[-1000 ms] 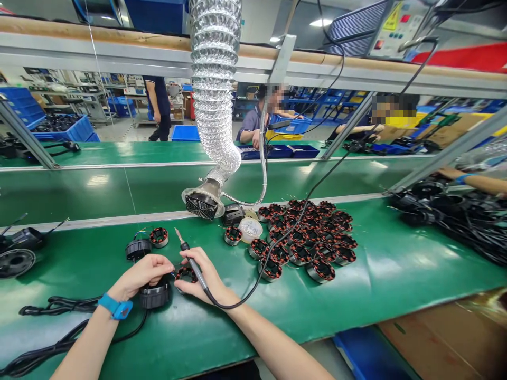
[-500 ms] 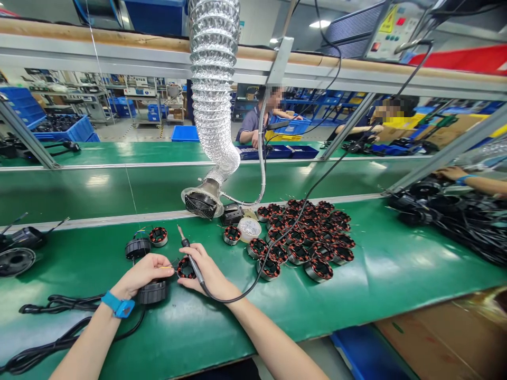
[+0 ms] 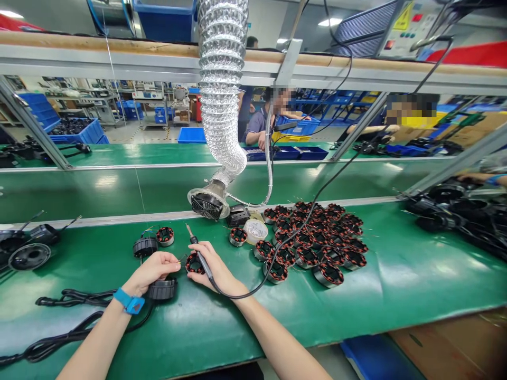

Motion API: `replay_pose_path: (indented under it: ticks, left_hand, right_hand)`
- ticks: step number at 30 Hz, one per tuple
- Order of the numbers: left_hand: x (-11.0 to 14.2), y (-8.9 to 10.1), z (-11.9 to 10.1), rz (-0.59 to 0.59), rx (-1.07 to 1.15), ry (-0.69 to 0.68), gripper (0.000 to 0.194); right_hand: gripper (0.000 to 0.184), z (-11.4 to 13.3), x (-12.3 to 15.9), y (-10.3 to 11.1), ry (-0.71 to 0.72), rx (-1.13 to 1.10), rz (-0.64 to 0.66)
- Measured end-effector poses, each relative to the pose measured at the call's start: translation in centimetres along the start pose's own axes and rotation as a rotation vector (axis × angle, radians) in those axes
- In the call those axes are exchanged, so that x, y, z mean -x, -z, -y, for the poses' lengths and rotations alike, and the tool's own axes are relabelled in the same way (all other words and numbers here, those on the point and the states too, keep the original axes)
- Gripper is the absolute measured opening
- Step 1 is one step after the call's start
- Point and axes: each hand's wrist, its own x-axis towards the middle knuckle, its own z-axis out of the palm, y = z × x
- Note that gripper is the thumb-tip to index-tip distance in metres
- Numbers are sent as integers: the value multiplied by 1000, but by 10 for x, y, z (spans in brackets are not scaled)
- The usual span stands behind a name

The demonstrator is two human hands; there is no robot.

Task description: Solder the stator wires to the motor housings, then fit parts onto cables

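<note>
My left hand (image 3: 160, 269) is closed in a pinch on thin wires (image 3: 182, 260) beside a motor stator. Just below it is a black ribbed round housing (image 3: 162, 289) with a cable. The soldering iron (image 3: 204, 262) lies across my right hand (image 3: 217, 269), its tip pointing up and away. The same hand's fingers also hold the motor stator (image 3: 193, 263), a metal ring with copper windings, partly hidden by the hand and iron. Beyond my left hand are a second black housing (image 3: 144, 246) and another stator (image 3: 165, 236).
Many stators (image 3: 307, 257) are grouped to the right on the green table (image 3: 380, 295). A round pale container (image 3: 255, 231) stands behind a lone stator (image 3: 237, 236). An extractor fan (image 3: 206, 204) hangs above. The iron's cord crosses the stators; black cables (image 3: 59, 338) lie left.
The camera view has turned slightly left, so everything appears shifted to the right. Both hands keep almost the same hold, with the wires still pinched near the stator.
</note>
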Motion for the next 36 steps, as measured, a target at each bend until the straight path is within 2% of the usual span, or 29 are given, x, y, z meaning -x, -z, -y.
replay_pose_path:
  ticks: [11, 14, 17, 23, 27, 30, 33, 34, 36]
  left_hand:
    - [0, -4, -2, 26, -23, -2, 53]
    - [0, -3, -4, -4, -13, -9, 53]
    - [2, 1, -6, -119, -4, -41, 54]
    - [4, 17, -9, -482, -67, -181, 64]
    - [-1, 25, -4, -606, -224, -265, 59]
    - [-3, 27, -1, -634, -343, -296, 56]
    - [3, 23, -6, -631, -532, -245, 52]
    - [7, 19, -9, -661, -637, -222, 49]
    - [17, 8, -17, -796, -915, -203, 47]
  right_hand:
    - [70, -1, -3, 0, -5, -2, 18]
    - [70, -3, -3, -1, 17, 24, 7]
    - [70, -6, -4, -2, 39, 93, -34]
    - [54, -9, -4, -4, 50, 208, -164]
    - [46, -9, -2, -7, 77, 251, -203]
    - [44, -9, -1, -9, 100, 269, -255]
    - [43, -7, -2, -9, 109, 295, -347]
    - [42, -6, -2, -9, 104, 302, -378]
    - [41, -3, -3, -8, 89, 302, -423]
